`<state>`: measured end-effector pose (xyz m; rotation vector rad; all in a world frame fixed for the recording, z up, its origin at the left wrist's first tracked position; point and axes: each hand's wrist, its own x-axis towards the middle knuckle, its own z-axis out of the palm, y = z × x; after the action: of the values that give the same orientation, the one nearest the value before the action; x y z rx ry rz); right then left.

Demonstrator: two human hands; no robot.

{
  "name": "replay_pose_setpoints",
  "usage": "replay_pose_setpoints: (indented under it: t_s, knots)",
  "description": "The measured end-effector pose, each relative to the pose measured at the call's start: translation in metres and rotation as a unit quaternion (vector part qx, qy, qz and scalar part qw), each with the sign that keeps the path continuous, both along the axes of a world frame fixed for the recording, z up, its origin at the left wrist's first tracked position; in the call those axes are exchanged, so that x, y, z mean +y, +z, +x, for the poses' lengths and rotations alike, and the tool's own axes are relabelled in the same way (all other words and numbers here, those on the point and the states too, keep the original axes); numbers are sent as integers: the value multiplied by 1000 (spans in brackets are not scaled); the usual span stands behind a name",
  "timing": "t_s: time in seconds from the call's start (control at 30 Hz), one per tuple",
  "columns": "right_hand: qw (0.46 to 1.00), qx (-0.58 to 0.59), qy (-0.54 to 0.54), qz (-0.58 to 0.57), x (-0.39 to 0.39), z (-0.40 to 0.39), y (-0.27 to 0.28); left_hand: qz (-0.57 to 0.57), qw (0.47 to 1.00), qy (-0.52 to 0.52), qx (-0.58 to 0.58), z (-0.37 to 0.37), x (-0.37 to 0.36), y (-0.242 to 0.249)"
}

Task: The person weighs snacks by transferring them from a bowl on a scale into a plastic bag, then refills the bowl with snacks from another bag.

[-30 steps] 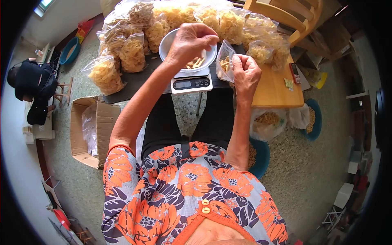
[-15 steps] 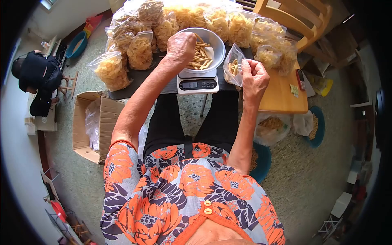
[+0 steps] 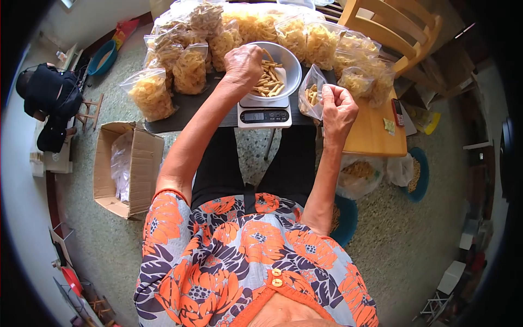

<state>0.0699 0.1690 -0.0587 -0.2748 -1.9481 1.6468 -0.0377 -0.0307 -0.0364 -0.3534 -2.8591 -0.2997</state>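
A translucent white bowl (image 3: 292, 66) holds short, tan finger-like sticks (image 3: 271, 82) and stands on a white kitchen scale (image 3: 265, 116) with a lit display. Over the bowl's left side is my left hand (image 3: 243, 66), its fingers curled down; the fingertips and anything in them are hidden. My right hand (image 3: 339, 109) pinches the edge of a clear plastic bag (image 3: 309, 104) just right of the bowl. The bag stands with its mouth open and a few of the same sticks inside.
Several filled clear bags (image 3: 150, 97) line the dark table's back and sides. A wooden table (image 3: 376, 136) bears a red calculator (image 3: 398, 113). A cardboard box (image 3: 144, 174) with plastic bags, a teal basin (image 3: 348, 220) and a wooden chair (image 3: 412, 46) surround me. Another person sits far left.
The view has shifted slightly. My left hand stays at the bowl's left side, and my right hand keeps its pinch on the bag.
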Motion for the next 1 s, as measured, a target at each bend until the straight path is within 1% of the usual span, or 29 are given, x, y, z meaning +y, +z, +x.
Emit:
replay_pose_setpoints:
  t_s: [0.03,0.07,0.13,0.17,0.2,0.23,0.27,0.3,0.33,0.37,0.4,0.43,0.47,0.53,0.57,0.6,0.67,0.7,0.77,0.8,0.87,0.9,0.93,1.0]
  knots:
    - [1000,-3,-1,5,1,1,-1,24,1000,2,4,0,-3,1]
    - [1000,-3,-3,5,1,0,-3,25,1000,1,4,0,-8,0]
    - [1000,4,4,-1,2,-2,-5,182,982,-48,20,4,-16,4]
    - [1000,5,4,-1,2,-2,-6,240,968,-63,-27,5,-19,7]
    - [1000,3,6,1,1,-2,-5,240,968,-64,-26,8,-21,10]
    - [1000,0,9,2,0,-1,-5,368,917,-81,-131,11,-23,12]
    - [1000,1,9,2,0,-1,-4,485,837,-95,-233,12,-25,13]
    - [1000,-3,11,-2,-1,-1,-2,559,770,-132,-278,12,-27,12]
    - [1000,-6,13,-5,-2,0,-1,558,770,-134,-279,12,-25,8]
    - [1000,-5,10,-4,-2,0,0,676,647,-117,-333,12,-21,4]
    - [1000,-7,12,-2,-2,0,1,771,502,-96,-379,14,-16,4]
    - [1000,-9,13,1,-2,1,2,753,492,-117,-421,15,-18,6]
    - [1000,-11,8,1,-2,2,2,751,491,-118,-426,18,-13,4]
    - [1000,-6,9,11,-2,1,4,721,519,-134,-440,27,-1,6]
    - [1000,-10,10,-2,-3,1,4,694,537,-152,-456,28,2,9]
    - [1000,-11,7,-2,-2,1,4,677,563,-150,-449,33,11,12]
    - [1000,-16,16,-9,-2,2,4,615,649,-176,-413,39,23,18]
    - [1000,-14,18,-19,-2,2,5,614,648,-175,-415,43,29,22]
    - [1000,-16,13,-11,-1,2,4,524,769,-193,-311,50,35,27]
    - [1000,-16,9,-3,-1,1,4,524,770,-189,-310,48,33,27]
    - [1000,-9,11,-7,1,-1,-1,537,792,-176,-231,36,27,26]
    - [1000,-1,8,-12,2,-2,-3,526,812,-172,-186,27,19,27]
    - [1000,-2,12,-13,2,-2,-2,533,814,-171,-156,18,10,27]
    - [1000,-9,-5,13,2,0,2,423,891,-131,-97,-4,-10,21]
